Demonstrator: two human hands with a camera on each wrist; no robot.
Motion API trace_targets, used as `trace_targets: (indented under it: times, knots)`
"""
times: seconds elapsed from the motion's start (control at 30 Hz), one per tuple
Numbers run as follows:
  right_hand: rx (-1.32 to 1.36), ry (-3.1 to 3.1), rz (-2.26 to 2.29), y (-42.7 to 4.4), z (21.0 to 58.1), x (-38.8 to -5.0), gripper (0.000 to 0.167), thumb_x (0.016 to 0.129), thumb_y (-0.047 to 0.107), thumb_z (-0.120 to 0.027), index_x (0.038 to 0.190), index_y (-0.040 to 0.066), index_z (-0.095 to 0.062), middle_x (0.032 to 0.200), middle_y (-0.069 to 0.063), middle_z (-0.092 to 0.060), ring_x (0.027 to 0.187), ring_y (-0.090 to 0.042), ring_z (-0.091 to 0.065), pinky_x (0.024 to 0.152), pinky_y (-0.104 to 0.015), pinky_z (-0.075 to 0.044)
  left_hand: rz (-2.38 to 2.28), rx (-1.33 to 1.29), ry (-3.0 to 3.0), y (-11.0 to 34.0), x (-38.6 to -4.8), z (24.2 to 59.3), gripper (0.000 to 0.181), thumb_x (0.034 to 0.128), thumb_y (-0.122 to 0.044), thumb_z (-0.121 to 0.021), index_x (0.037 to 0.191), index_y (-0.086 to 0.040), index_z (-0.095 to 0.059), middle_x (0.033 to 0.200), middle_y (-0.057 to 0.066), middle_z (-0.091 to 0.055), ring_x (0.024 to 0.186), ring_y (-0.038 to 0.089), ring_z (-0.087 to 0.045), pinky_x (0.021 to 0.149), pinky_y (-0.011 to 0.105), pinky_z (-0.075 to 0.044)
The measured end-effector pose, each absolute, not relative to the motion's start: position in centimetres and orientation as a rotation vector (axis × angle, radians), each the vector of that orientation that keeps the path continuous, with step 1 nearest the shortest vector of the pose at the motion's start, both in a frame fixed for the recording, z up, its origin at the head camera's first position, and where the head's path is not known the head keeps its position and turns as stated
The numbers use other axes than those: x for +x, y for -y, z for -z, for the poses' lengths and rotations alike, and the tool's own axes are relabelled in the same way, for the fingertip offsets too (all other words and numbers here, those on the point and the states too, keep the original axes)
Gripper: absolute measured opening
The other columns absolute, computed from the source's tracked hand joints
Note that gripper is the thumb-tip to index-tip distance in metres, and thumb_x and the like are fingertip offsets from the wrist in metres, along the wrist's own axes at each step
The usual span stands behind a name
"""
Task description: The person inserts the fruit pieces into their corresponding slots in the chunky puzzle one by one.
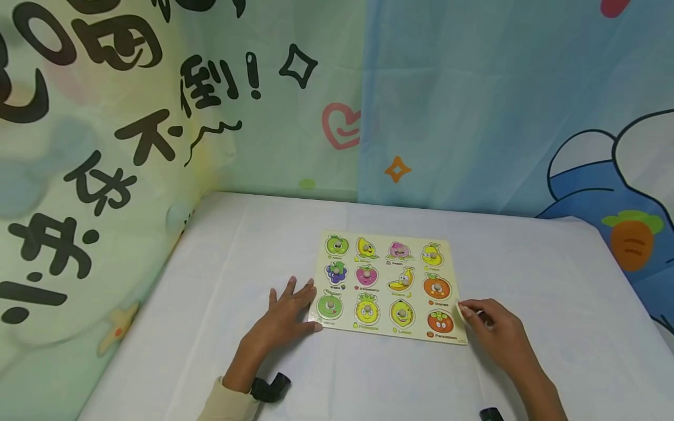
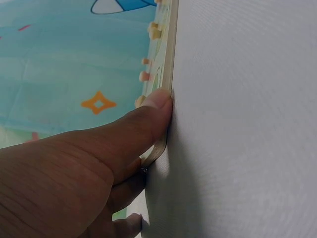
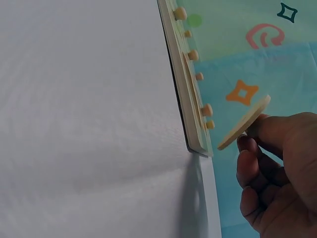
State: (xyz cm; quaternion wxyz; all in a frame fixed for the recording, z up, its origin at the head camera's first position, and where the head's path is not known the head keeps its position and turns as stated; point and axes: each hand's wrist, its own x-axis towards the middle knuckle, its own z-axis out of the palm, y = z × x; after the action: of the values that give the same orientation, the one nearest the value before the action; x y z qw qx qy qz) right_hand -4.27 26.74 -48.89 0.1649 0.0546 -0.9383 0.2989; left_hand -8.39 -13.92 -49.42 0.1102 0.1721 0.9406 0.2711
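A pale yellow wooden fruit puzzle board (image 1: 381, 286) lies flat on the white-covered table, with rows of fruit pieces that bear small knobs. My left hand (image 1: 284, 316) rests at its near left corner, fingers spread along the left edge. In the left wrist view the thumb (image 2: 151, 111) presses on the board's front edge. Beside the right edge, my right hand (image 1: 495, 330) pinches a thin wooden puzzle piece (image 3: 245, 124) between thumb and fingers. The piece is tilted and held just off the board; its face is turned away, so its fruit cannot be told.
A white cloth (image 1: 253, 245) covers the table around the board. Printed curtains (image 1: 447, 105) hang behind the table and along its left side. A black strap (image 1: 271, 387) sits on the left wrist, and a black item (image 1: 491, 414) shows by the right forearm.
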Motion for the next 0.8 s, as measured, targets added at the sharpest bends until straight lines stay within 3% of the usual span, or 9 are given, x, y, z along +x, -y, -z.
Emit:
trace_targets:
  times: [0.23, 0.53, 0.8]
  knots:
    - [0.119, 2.682, -0.856, -26.4, 48.9, -4.3, 0.015, 0.088, 0.007, -0.071, 0.103, 0.005, -0.068, 0.088, 0.0, -0.065, 0.072, -0.007, -0.054, 0.06, -0.014, -0.043, -0.799, 0.488, -2.762, 13.9, -8.3, 49.3, 0.079, 0.0795, -0.036, -0.08, 0.145, -0.009, -0.046, 0.154, 0.002, -0.034, 0.147, 0.033, -0.008, 0.11, 0.067, -0.001]
    - [0.169, 2.581, -1.045, -25.9, 49.0, -4.3, 0.019, 0.083, -0.003, -0.074, 0.099, 0.007, -0.07, 0.086, -0.003, -0.069, 0.067, -0.006, -0.057, 0.06, -0.011, -0.043, -0.797, 0.489, -2.76, 13.8, -8.3, 49.2, 0.079, 0.0794, -0.036, -0.08, 0.145, -0.009, -0.046, 0.154, 0.002, -0.034, 0.147, 0.034, -0.008, 0.109, 0.067, -0.001]
    - [-0.047, 2.745, -1.033, -25.7, 48.7, -4.3, 0.014, 0.089, 0.017, -0.073, 0.1, 0.008, -0.073, 0.09, -0.001, -0.072, 0.07, -0.008, -0.056, 0.06, -0.017, -0.044, -0.798, 0.503, -2.767, 13.8, -8.4, 49.3, 0.078, 0.0794, -0.036, -0.08, 0.145, -0.009, -0.047, 0.154, 0.003, -0.035, 0.146, 0.034, -0.009, 0.109, 0.067, -0.002]
